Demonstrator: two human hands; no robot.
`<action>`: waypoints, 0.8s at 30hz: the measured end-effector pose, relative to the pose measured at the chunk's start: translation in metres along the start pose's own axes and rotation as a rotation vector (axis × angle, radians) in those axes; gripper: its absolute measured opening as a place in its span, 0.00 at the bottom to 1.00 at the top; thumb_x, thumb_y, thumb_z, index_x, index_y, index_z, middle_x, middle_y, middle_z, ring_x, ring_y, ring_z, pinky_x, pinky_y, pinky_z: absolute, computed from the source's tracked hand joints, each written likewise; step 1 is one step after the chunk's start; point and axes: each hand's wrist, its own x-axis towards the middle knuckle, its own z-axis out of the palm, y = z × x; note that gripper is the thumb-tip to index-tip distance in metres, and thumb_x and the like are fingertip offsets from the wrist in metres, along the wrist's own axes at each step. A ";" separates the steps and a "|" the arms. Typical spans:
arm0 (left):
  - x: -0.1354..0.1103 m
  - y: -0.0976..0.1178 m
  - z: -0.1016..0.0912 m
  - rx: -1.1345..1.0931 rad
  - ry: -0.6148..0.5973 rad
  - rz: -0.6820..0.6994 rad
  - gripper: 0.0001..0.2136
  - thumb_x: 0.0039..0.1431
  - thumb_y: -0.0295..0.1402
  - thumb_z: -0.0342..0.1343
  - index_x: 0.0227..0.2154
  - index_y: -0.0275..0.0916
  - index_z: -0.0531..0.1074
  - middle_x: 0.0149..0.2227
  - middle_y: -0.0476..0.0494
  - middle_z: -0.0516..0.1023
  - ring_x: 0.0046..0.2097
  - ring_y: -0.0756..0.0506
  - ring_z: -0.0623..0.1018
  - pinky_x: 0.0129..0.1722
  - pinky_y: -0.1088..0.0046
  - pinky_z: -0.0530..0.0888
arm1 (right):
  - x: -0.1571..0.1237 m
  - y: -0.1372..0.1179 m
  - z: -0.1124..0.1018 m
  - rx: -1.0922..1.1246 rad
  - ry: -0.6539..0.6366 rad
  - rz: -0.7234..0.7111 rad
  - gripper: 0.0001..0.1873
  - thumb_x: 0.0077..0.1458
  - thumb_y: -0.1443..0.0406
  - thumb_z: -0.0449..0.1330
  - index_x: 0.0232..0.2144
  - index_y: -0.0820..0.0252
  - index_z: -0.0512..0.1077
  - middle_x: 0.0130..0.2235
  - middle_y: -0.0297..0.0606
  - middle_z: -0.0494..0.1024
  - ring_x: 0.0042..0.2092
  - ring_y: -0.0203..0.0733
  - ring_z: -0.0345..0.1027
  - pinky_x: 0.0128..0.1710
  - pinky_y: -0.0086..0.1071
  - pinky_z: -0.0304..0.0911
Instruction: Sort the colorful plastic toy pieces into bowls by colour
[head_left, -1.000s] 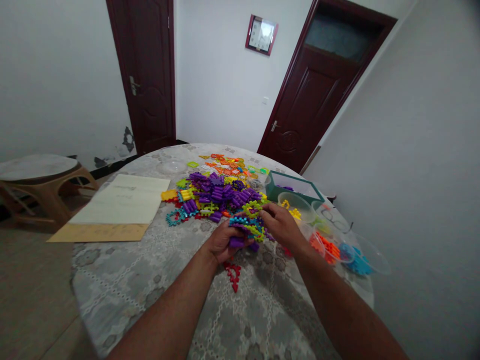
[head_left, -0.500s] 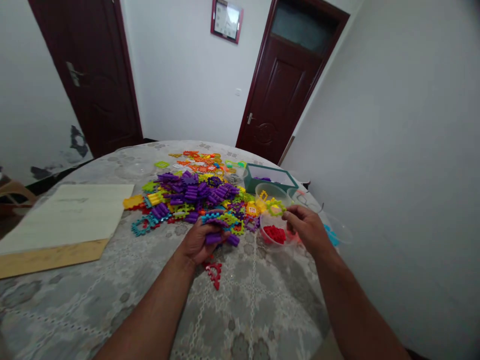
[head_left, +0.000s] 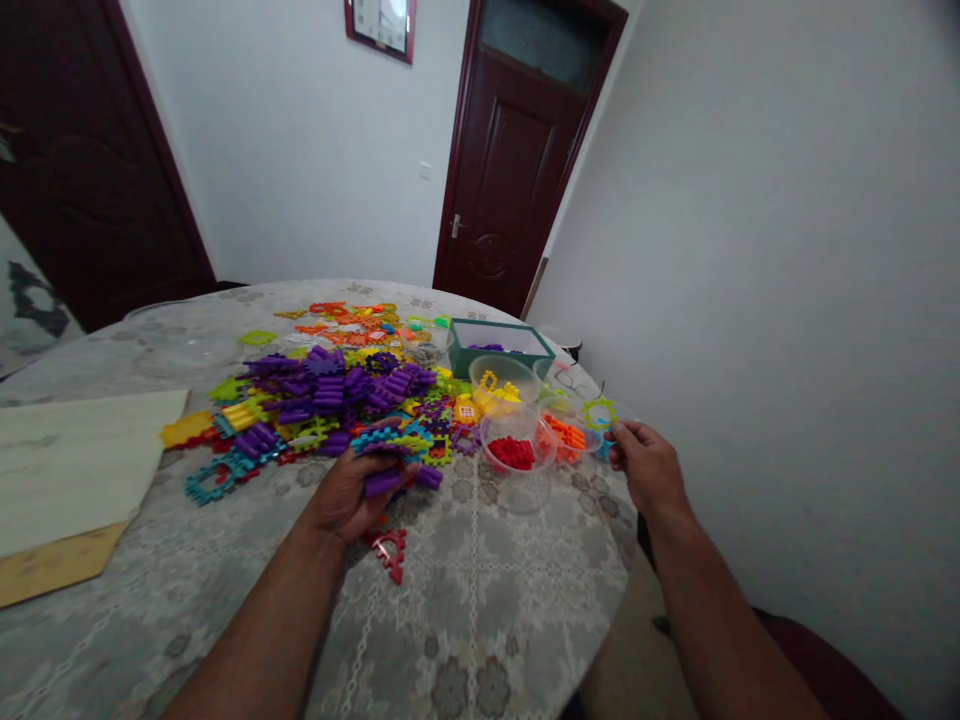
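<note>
My left hand (head_left: pixel 346 497) is closed around several toothed plastic building pieces (head_left: pixel 391 440) in blue, green and purple, at the near edge of a mixed pile. Purple ridged pieces (head_left: pixel 397 480) show by its fingers; whether it grips them I cannot tell. My right hand (head_left: pixel 651 468) pinches a yellow-green toothed square frame piece (head_left: pixel 599 413) by its edge, above the right side of the table. Below and left of that piece is a clear bowl of orange pieces (head_left: pixel 566 432). Blue pieces (head_left: pixel 604 449) lie close to the right fingertips, partly hidden.
Clear bowls hold red pieces (head_left: pixel 513 453) and yellow pieces (head_left: pixel 501 392). Behind them stands a green-edged box (head_left: pixel 499 345). A large pile of purple pieces (head_left: pixel 337 385) spreads left. A red triangular piece (head_left: pixel 391 552) lies nearer me. A pale board (head_left: pixel 82 460) lies at left.
The view has turned to the right. My right hand has carried the yellow-green piece right, from over the yellow and red bowls to beyond the orange bowl. My left hand keeps its pieces.
</note>
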 end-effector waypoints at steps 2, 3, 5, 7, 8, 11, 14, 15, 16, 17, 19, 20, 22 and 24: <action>0.001 0.000 0.000 0.008 0.000 -0.001 0.28 0.48 0.12 0.61 0.52 0.40 0.77 0.36 0.44 0.84 0.36 0.42 0.86 0.38 0.60 0.88 | 0.002 0.001 -0.001 -0.014 -0.005 -0.007 0.22 0.47 0.48 0.72 0.34 0.60 0.78 0.30 0.37 0.81 0.23 0.35 0.66 0.20 0.29 0.64; 0.001 0.000 0.001 0.013 0.000 -0.002 0.28 0.48 0.12 0.61 0.52 0.40 0.77 0.37 0.44 0.84 0.37 0.42 0.86 0.37 0.60 0.88 | 0.005 0.000 -0.001 -0.034 -0.009 -0.018 0.22 0.47 0.49 0.72 0.34 0.60 0.79 0.30 0.37 0.81 0.23 0.35 0.67 0.20 0.29 0.64; 0.000 0.000 0.002 0.018 -0.002 -0.005 0.29 0.47 0.11 0.61 0.52 0.40 0.77 0.38 0.44 0.84 0.38 0.41 0.86 0.37 0.61 0.88 | 0.015 -0.004 0.004 -0.093 -0.006 -0.054 0.21 0.48 0.50 0.70 0.34 0.61 0.79 0.29 0.37 0.81 0.23 0.35 0.67 0.21 0.29 0.65; -0.001 0.000 0.004 0.009 0.000 -0.012 0.31 0.46 0.10 0.62 0.53 0.41 0.77 0.38 0.45 0.84 0.38 0.41 0.87 0.37 0.61 0.88 | 0.032 -0.009 0.013 -0.152 0.016 -0.088 0.19 0.48 0.51 0.69 0.34 0.61 0.80 0.28 0.37 0.81 0.23 0.35 0.68 0.21 0.29 0.65; -0.002 0.000 0.005 0.005 0.006 -0.016 0.32 0.45 0.10 0.62 0.54 0.41 0.76 0.38 0.45 0.84 0.38 0.41 0.87 0.37 0.61 0.87 | 0.042 -0.011 0.019 -0.171 0.030 -0.099 0.19 0.47 0.52 0.69 0.33 0.62 0.79 0.28 0.37 0.80 0.23 0.36 0.68 0.21 0.29 0.65; -0.004 0.000 0.006 0.020 0.000 -0.023 0.33 0.45 0.11 0.63 0.55 0.41 0.76 0.38 0.44 0.85 0.37 0.41 0.87 0.37 0.62 0.87 | 0.075 -0.016 0.039 -0.179 0.073 -0.105 0.19 0.45 0.54 0.68 0.35 0.62 0.79 0.28 0.36 0.79 0.23 0.36 0.69 0.21 0.28 0.65; -0.005 -0.001 0.005 0.048 -0.035 -0.025 0.33 0.45 0.12 0.64 0.55 0.41 0.76 0.39 0.42 0.85 0.38 0.41 0.86 0.38 0.63 0.87 | 0.090 -0.020 0.060 -0.155 0.093 -0.104 0.24 0.46 0.54 0.68 0.43 0.63 0.78 0.31 0.36 0.80 0.26 0.38 0.72 0.21 0.28 0.65; -0.005 -0.002 0.004 0.050 -0.043 -0.024 0.33 0.45 0.12 0.65 0.55 0.40 0.76 0.39 0.41 0.85 0.37 0.41 0.86 0.38 0.63 0.86 | 0.087 -0.022 0.068 -0.148 0.079 -0.114 0.25 0.47 0.54 0.67 0.45 0.63 0.78 0.33 0.37 0.80 0.27 0.38 0.72 0.22 0.28 0.66; -0.005 -0.002 0.004 0.048 -0.049 -0.022 0.33 0.45 0.12 0.65 0.55 0.40 0.76 0.39 0.41 0.85 0.37 0.42 0.86 0.37 0.63 0.86 | 0.079 -0.025 0.075 -0.143 0.046 -0.134 0.24 0.50 0.54 0.66 0.46 0.62 0.78 0.35 0.38 0.81 0.28 0.38 0.73 0.23 0.28 0.67; -0.005 -0.003 0.003 0.045 -0.054 -0.022 0.33 0.45 0.12 0.65 0.56 0.40 0.76 0.40 0.41 0.85 0.37 0.42 0.86 0.37 0.64 0.86 | 0.066 -0.029 0.082 -0.142 -0.010 -0.163 0.22 0.52 0.54 0.65 0.46 0.61 0.78 0.37 0.39 0.82 0.29 0.38 0.74 0.24 0.28 0.67; -0.006 -0.004 0.004 0.038 -0.060 -0.022 0.34 0.45 0.12 0.65 0.56 0.41 0.76 0.40 0.41 0.85 0.38 0.42 0.86 0.38 0.64 0.86 | 0.028 -0.039 0.096 -0.157 -0.188 -0.237 0.19 0.58 0.54 0.63 0.45 0.59 0.80 0.39 0.40 0.83 0.31 0.39 0.75 0.27 0.30 0.69; -0.007 -0.004 0.004 0.036 -0.061 -0.021 0.34 0.45 0.12 0.65 0.56 0.41 0.76 0.40 0.41 0.85 0.39 0.42 0.86 0.38 0.64 0.86 | 0.006 -0.045 0.103 -0.174 -0.301 -0.268 0.18 0.60 0.54 0.62 0.46 0.58 0.80 0.38 0.40 0.83 0.31 0.39 0.75 0.28 0.30 0.70; -0.008 -0.004 0.005 0.041 -0.067 -0.020 0.34 0.45 0.12 0.65 0.56 0.42 0.76 0.41 0.42 0.84 0.40 0.42 0.86 0.38 0.65 0.86 | -0.040 -0.055 0.118 -0.224 -0.531 -0.324 0.17 0.64 0.55 0.61 0.49 0.56 0.79 0.35 0.38 0.81 0.32 0.41 0.75 0.31 0.32 0.70; -0.010 -0.004 0.007 0.050 -0.079 -0.021 0.33 0.45 0.13 0.66 0.56 0.42 0.76 0.42 0.41 0.84 0.41 0.41 0.86 0.38 0.66 0.85 | -0.078 -0.061 0.134 -0.283 -0.691 -0.447 0.15 0.66 0.58 0.61 0.52 0.54 0.78 0.39 0.39 0.82 0.34 0.41 0.74 0.37 0.35 0.72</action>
